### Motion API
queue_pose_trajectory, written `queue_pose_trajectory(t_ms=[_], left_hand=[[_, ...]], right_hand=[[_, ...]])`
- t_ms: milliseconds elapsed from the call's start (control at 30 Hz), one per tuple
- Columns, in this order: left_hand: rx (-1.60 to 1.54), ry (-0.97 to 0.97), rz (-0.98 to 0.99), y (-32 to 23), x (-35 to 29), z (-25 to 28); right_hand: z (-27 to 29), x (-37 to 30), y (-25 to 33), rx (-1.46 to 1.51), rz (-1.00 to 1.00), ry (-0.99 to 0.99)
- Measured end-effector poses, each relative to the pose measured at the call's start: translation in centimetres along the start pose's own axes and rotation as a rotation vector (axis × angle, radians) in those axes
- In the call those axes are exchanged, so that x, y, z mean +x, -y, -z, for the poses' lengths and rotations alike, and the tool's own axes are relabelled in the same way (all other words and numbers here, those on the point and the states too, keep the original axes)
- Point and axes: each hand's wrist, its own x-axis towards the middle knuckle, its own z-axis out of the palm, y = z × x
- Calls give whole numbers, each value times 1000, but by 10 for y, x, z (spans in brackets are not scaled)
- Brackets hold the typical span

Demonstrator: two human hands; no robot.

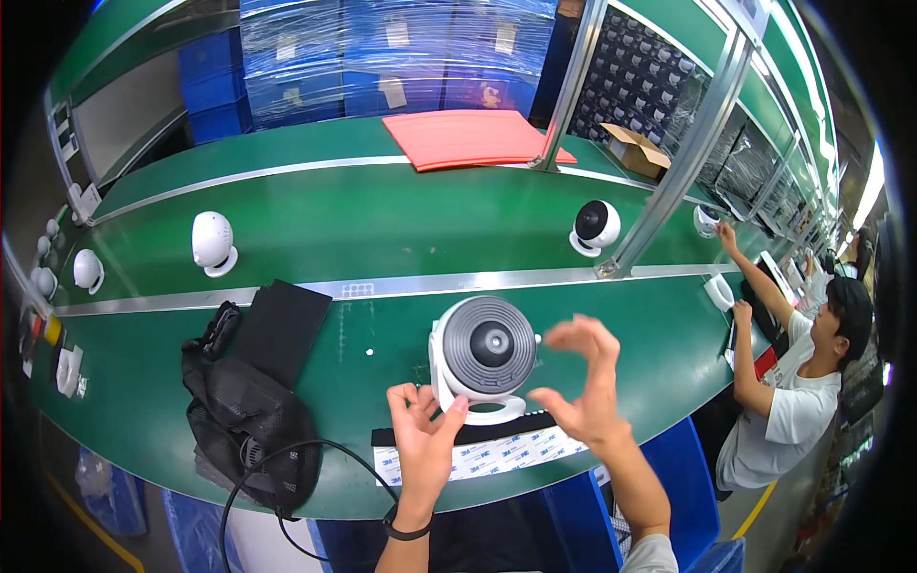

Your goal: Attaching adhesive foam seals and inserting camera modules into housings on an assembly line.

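Observation:
A round white fan-like device (488,345) with grey concentric rings and a black centre stands upright on the green bench in front of me. It rests on a white ring-shaped base (497,413). At its lower left, my left hand (426,432) grips the white stand, thumb in front and fingers curled beside it. My right hand (590,387), slightly blurred, hovers just right of the device with fingers and thumb spread and nothing between them. Under and in front of the base lies a white printed strip (487,455) with a black band along its far edge.
Left on the bench lie a black mesh bag (250,420), a black flat sheet (282,329) and a dark cable (315,443). Similar white devices (212,244) (594,227) stand beyond the metal rail. Pink foam sheets (478,137) lie farther back. A co-worker (798,382) works at the right.

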Motion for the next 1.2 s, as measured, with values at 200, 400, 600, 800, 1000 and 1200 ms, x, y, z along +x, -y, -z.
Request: queue_pose_trajectory(t_ms=[200,400,600,800,1000,1200], left_hand=[[253,29,-9,-5,-6,-7],[519,-1,-215,-4,6,-4],[544,-92,-176,-22,14,12],[401,-50,-100,-41,6,0],[364,-36,-123,-61,-7,8],[341,75,-311,-89,-14,-7]], right_hand=[[1,76,58,-488,-28,680],[-22,111,40,-572,58,602],[-69,171,-91,-819,123,163],[-123,210,-185,-914,37,46],[-149,190,-202,-1057,94,34],[-113,192,-206,-1087,79,185]])
